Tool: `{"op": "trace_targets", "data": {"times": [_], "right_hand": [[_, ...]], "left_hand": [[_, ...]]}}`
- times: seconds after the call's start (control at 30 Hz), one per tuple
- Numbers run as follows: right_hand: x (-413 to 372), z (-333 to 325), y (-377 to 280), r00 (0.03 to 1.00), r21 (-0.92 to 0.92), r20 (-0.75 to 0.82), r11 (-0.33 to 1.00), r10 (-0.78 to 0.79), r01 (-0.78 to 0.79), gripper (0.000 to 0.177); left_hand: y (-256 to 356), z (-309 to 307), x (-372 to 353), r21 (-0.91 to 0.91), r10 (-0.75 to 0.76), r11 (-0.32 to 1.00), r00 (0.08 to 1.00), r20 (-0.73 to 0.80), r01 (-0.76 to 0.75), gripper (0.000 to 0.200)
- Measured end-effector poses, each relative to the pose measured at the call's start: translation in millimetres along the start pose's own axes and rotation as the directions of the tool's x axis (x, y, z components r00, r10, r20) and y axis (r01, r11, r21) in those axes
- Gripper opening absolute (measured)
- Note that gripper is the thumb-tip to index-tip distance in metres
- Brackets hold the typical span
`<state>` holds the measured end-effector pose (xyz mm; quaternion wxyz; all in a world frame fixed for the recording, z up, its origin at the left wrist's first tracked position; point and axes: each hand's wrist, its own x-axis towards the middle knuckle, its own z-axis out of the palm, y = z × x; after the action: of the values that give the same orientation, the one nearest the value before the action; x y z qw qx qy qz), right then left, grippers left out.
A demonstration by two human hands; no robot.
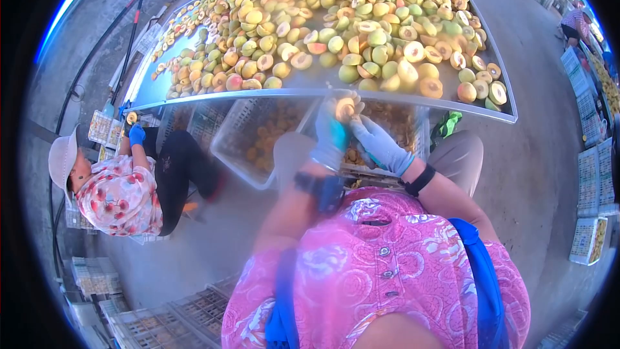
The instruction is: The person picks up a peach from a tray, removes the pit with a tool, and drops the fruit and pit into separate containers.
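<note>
My left hand [331, 134], in a light glove with a teal palm, is closed around a peach half [345, 109] whose cut face is turned up. My right hand [381, 146], in a matching pale glove, is closed against the fruit's near side; whatever its fingers grip is hidden. Both hands meet just in front of the near edge of a metal-rimmed sorting table [258, 94]. A broad heap of halved peaches [381, 52] covers much of it, some cut side up with pits showing.
Under the table edge stand a white crate of fruit [223, 148] and a second crate [423, 145] between my knees. To the left, a co-worker [123, 187] in a hat sits holding fruit with a blue glove. Stacked crates [589, 181] line the right side.
</note>
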<state>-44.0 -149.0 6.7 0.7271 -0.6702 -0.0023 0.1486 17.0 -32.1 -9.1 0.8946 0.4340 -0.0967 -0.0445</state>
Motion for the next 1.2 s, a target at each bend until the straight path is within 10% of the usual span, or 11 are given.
{"op": "trace_targets", "data": {"times": [0.13, 0.3, 0.57, 0.73, 1.2], "right_hand": [[-4.8, 0.1, -6.8, 0.997, -0.026, 0.062, 0.999, -0.046, 0.047, 0.046], [-5.7, 2.3, -2.6, 0.995, 0.142, 0.091, 0.989, 0.039, -0.052, 0.047], [-9.0, 6.1, -8.4, 0.981, 0.569, 0.167, 0.803, 0.095, -0.174, 0.036], [1.2, -3.2, 7.0, 1.000, -0.141, 0.007, 0.990, 0.026, -0.025, 0.053], [-13.9, -5.7, 1.0, 0.992, 0.014, 0.123, 0.999, 0.037, -0.039, 0.057]], "left_hand": [[6.6, 7.5, -8.1, 0.097, 0.089, 0.991, 0.996, 0.018, -0.090, 0.039], [26.0, 12.2, -9.9, -0.183, -0.310, 0.939, 0.947, -0.085, 0.291, 0.050], [5.6, 12.8, -6.9, -0.042, -0.163, 0.986, 0.981, -0.105, 0.160, 0.053], [-5.1, 8.3, -6.0, -0.085, -0.128, 0.989, 0.983, -0.134, 0.117, 0.049], [7.3, 10.3, -15.0, 0.079, -0.219, 0.968, 0.956, -0.193, 0.238, 0.058]]}}
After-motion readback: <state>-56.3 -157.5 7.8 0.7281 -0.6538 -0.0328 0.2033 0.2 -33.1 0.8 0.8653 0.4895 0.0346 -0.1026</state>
